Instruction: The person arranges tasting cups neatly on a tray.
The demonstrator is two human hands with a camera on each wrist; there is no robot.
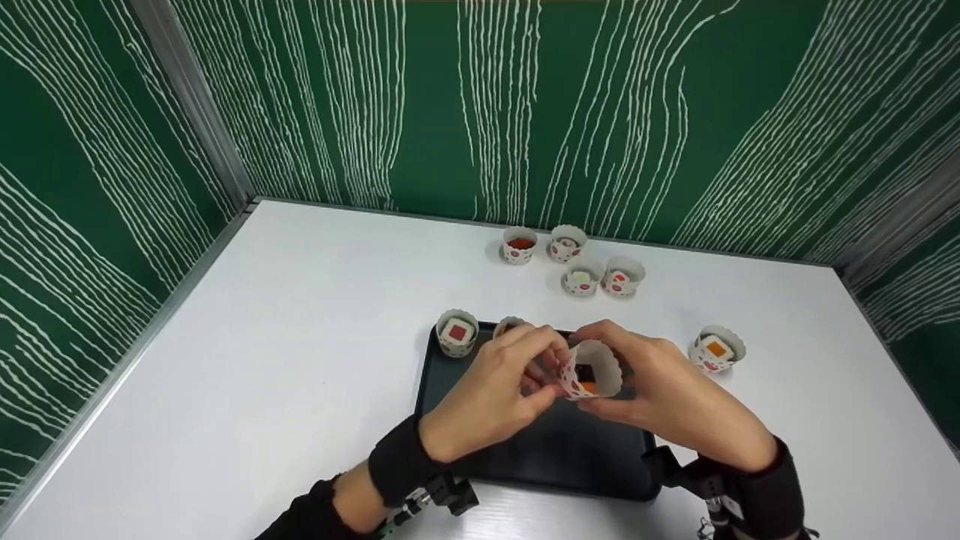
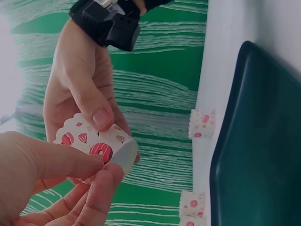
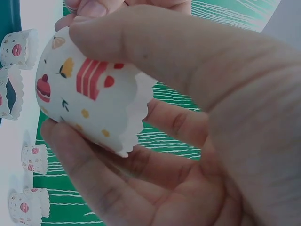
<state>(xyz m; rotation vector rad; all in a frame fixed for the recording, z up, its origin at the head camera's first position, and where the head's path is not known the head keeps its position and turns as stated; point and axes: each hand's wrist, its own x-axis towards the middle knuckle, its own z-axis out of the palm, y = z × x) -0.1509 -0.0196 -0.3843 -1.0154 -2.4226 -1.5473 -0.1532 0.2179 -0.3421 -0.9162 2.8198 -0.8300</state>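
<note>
Possibly, hard squeezing by left hand [image 1: 487, 390] and right hand [image 1: 667, 381], fingers [image 2: 70, 163] gripping the paper baking cup [image 3: 68, 94], risked crumpling it.

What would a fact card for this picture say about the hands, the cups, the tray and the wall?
Left hand: pinches the held paper baking cup
Right hand: grips the same cup
Inside held cup: something black and orange
Black tray: beneath the hands
Far left tray corner: corner cup with a red-squared white piece
Beside that: another cup, partly hidden by the left hand
Beyond tray: four paper baking cups
Right of tray: one cup with an orange-squared white piece
Wall: green, wavy white lines
</note>
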